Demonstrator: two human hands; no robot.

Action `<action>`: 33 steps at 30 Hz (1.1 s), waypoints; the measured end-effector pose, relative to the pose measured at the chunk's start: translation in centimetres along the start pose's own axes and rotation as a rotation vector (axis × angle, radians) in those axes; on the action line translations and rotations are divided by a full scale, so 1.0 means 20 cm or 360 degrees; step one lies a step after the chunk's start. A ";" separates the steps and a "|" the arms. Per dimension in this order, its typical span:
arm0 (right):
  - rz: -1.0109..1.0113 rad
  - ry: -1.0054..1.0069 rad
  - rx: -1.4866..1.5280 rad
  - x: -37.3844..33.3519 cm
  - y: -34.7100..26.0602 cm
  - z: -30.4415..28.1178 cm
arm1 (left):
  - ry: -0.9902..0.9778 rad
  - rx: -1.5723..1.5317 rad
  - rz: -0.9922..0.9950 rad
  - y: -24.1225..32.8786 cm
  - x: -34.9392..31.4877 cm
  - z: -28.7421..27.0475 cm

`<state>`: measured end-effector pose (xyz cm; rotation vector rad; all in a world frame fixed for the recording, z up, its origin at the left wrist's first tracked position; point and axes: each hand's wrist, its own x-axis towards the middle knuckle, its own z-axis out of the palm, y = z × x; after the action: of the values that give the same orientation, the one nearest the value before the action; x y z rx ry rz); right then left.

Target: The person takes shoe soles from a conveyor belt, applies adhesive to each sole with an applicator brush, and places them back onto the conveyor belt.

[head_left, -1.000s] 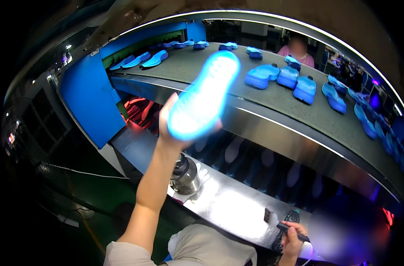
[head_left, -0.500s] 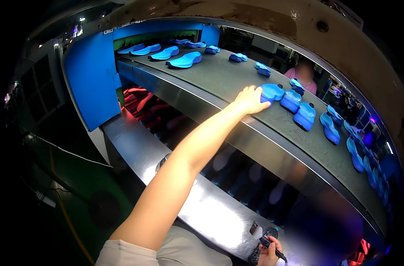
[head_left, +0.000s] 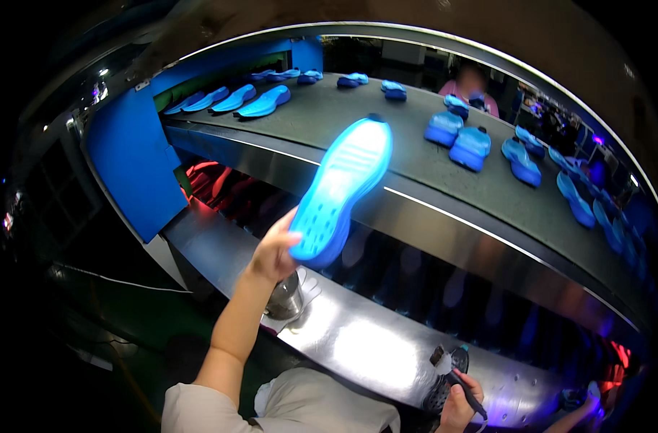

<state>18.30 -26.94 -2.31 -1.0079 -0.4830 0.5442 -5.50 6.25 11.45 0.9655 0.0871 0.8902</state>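
Note:
My left hand (head_left: 275, 252) grips one end of a blue shoe sole (head_left: 343, 187), holding it up off the belt, over the edge of the conveyor. The sole's broad face shows, with ridges and small holes in it; a black tip marks its far end. At the lower right, my right hand (head_left: 459, 405) is closed round the black handle of a brush (head_left: 465, 388). The brush's dark bristles are over the metal ledge, beside a dark patterned sole (head_left: 437, 392), partly hidden by the brush.
A dark conveyor belt (head_left: 300, 133) carries several blue soles (head_left: 470, 148). Below it, a metal ledge (head_left: 358, 350) bears a metal cup (head_left: 284, 297). Red-lit soles (head_left: 212, 180) lie underneath. A blue housing (head_left: 127, 144) is at left. Another person's hand (head_left: 585, 413) shows lower right; a person in pink (head_left: 480, 101) is beyond.
My left hand has taken hold of a blue sole on the belt and lifted it back toward me. My right hand keeps the brush and has shifted slightly in view.

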 end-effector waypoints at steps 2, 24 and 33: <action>-0.0110 -0.0122 0.0115 -0.02 -0.02 0.04 | 0.0054 -0.0172 -0.0059 -0.15 -0.21 -0.07; -0.0665 -0.0763 -0.1436 -0.04 0.02 0.54 | 0.0297 -0.0360 -0.1192 -0.97 -0.43 0.19; -0.0160 -0.0502 -0.0809 0.10 -0.24 0.50 | 0.0206 -0.0562 -0.1360 -0.79 -0.44 0.36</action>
<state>14.69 -21.25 6.58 -1.3785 -0.9807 0.5023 1.58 -8.69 1.28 0.4543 0.4066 0.1597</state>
